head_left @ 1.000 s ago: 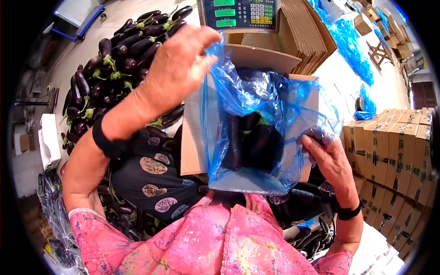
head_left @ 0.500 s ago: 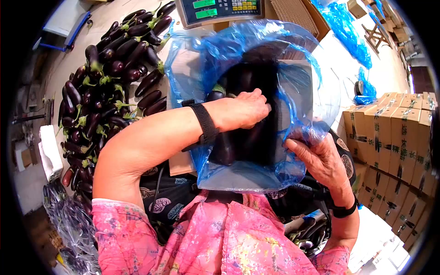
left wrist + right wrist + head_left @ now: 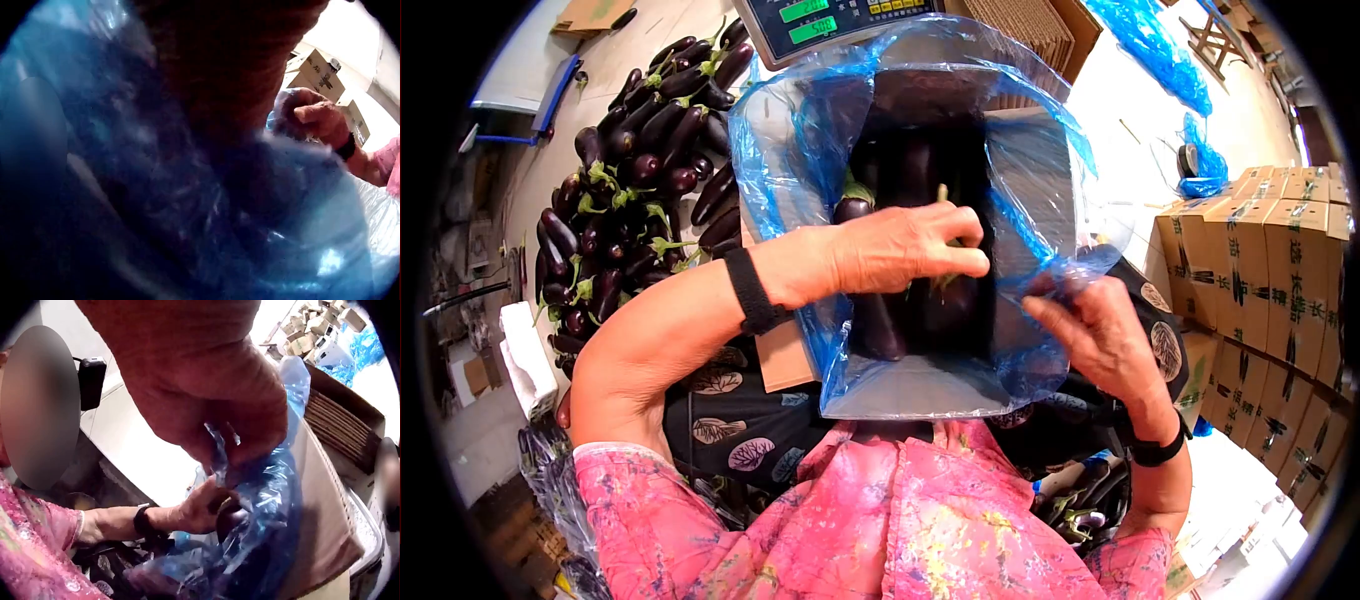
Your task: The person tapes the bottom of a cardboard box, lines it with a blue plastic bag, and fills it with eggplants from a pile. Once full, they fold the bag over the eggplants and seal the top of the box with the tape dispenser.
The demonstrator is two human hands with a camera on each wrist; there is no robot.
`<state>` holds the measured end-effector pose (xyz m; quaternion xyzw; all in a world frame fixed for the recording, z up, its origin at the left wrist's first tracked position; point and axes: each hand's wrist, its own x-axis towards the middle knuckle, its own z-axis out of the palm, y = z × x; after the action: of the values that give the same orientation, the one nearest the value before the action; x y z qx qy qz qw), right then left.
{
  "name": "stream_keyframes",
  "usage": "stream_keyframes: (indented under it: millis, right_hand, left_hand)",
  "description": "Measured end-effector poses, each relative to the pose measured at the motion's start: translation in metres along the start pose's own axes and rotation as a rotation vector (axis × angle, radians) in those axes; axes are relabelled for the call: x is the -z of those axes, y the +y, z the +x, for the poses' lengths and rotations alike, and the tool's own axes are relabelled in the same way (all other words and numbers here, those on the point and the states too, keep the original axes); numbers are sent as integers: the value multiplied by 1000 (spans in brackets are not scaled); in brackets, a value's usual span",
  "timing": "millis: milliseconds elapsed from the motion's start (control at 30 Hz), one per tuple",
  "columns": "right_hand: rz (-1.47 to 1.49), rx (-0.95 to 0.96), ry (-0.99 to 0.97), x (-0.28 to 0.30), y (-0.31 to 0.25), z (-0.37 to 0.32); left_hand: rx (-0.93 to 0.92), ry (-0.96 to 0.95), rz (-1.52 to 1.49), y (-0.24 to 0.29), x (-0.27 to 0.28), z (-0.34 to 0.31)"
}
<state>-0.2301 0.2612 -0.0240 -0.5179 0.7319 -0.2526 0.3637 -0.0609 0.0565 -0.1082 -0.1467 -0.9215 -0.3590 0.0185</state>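
Observation:
A cardboard box [image 3: 785, 355] lined with a blue plastic bag [image 3: 795, 170] stands in front of the person, with several dark eggplants [image 3: 878, 325] inside. My left hand [image 3: 905, 245] reaches over it from the left, palm down, its curled fingers gripping an eggplant [image 3: 950, 318] near its green stem end. Seen from the right wrist, the left hand [image 3: 200, 506] has an eggplant [image 3: 232, 519] right at its fingertips, partly behind the film. My right hand [image 3: 1100, 335] pinches gathered film at the bag's right rim. In the left wrist view, blue film hides the left fingers.
A heap of eggplants [image 3: 635, 165] lies on the floor to the left. Beyond the box stand a digital scale [image 3: 815, 30] and a carton of flat cardboard [image 3: 1030, 40]. Stacked printed boxes [image 3: 1250, 260] rise at the right; a white foam piece [image 3: 525, 350] is at the left.
The left hand has left the bag's upper left edge and moved down into the box among the eggplants. The bag's rim has spread outward over the box. The right hand still holds its right side.

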Motion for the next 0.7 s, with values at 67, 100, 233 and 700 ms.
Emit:
stream_keyframes:
  millis: [67,100,233,700]
  right_hand:
    - [158,16,-76,-16,5,2]
    - [66,1,-90,-24,8,3]
    - [53,-61,20,-45,4,17]
    - [-176,-63,40,-68,27,44]
  left_hand:
    - [-151,55,8,-4,-9,8]
    - [-206,110,35,-4,-16,12]
    - [25,404,91,-22,-24,7]
    - [717,476,-280,16,-54,1]
